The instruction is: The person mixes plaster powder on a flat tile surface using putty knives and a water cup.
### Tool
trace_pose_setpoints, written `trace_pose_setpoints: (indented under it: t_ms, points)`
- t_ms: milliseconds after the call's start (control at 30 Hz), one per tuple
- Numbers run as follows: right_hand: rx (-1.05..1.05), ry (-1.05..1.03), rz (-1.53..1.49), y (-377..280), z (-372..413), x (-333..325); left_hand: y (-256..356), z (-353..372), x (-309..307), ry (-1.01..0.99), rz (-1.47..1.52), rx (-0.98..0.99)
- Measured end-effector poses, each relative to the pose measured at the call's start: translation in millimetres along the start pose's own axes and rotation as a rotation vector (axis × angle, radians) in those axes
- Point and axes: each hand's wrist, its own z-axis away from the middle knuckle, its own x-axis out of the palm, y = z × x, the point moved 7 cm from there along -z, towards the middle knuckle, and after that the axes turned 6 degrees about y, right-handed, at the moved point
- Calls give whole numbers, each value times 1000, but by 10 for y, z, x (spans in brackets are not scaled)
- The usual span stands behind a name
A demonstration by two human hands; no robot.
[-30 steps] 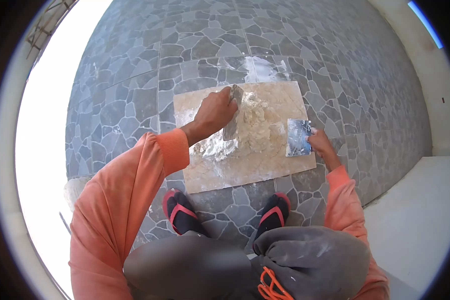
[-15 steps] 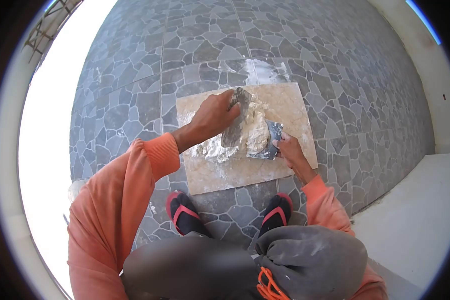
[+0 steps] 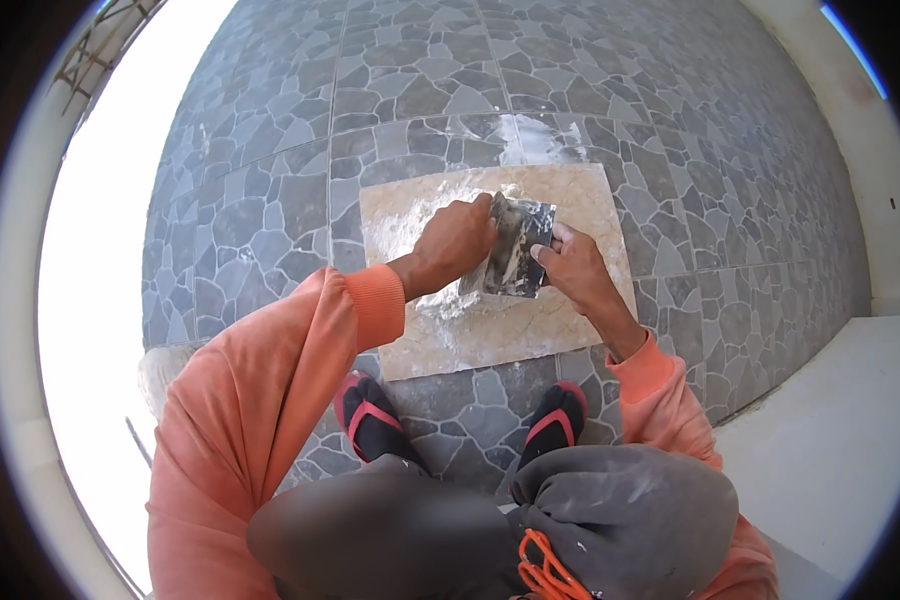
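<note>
My left hand (image 3: 457,240) is closed round a grey metal trowel (image 3: 480,272), which is seen nearly edge-on and partly hidden by the fingers. My right hand (image 3: 576,268) grips a dark, flat scraper (image 3: 519,248) by its right side, thumb on top. Pale paste is smeared over the scraper's face. The two tools meet or overlap above a beige board (image 3: 530,340). White paste (image 3: 435,300) lies on the board's left half, partly under my left hand and the tools.
The floor (image 3: 250,215) has a grey stone pattern, with a white smear (image 3: 540,140) beyond the board. My feet in red-strapped sandals (image 3: 370,415) stand at the board's near edge. A white surface (image 3: 820,410) lies at the right, and a pale wall (image 3: 850,150) rises behind it.
My left hand has moved slightly right and down with the trowel, now turned more edge-on. The scraper has been raised and shifted left against it. The paste mound between the tools is now mostly hidden.
</note>
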Motion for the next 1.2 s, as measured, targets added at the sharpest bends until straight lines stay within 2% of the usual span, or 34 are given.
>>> trace_pose_setpoints:
  t_ms: [100, 133, 300, 467, 533, 633, 733, 1033, 1133, 1200]
  points:
    - [39, 62, 191, 2, 155, -297, -133, 4, 22, -31, -54, 15]
    - [85, 96, 150, 147, 197, -448, -145, 6, 7, -44, -50, 7]
    - [310, 287, 52, 1501, 492, -991, -187, 46, -210, -35, -11, 36]
    - [377, 281, -47, 1765, 672, -235, -137, 22, -416, -34, 50, 83]
    - [440, 266, -242, 1905, 616, 196, -97, -1, -503, -30, 80, 123]
    - [375, 311, -745, 1764, 618, 616, -15, 0, -651, -33, 78, 143]
    - [355, 255, -790, 1693, 618, 643, 66, 11, -749, -80, 84, 103]
    - [326, 224, -644, 783, 461, 545, 244, 158, -557, -110, 39, 190]
    - [194, 185, -426, 292, 350, 485, 327, 185, -289, -163, -9, 215]
    - [155, 197, -341, 119, 296, 422, 319, 128, -291, -81, -14, 207]
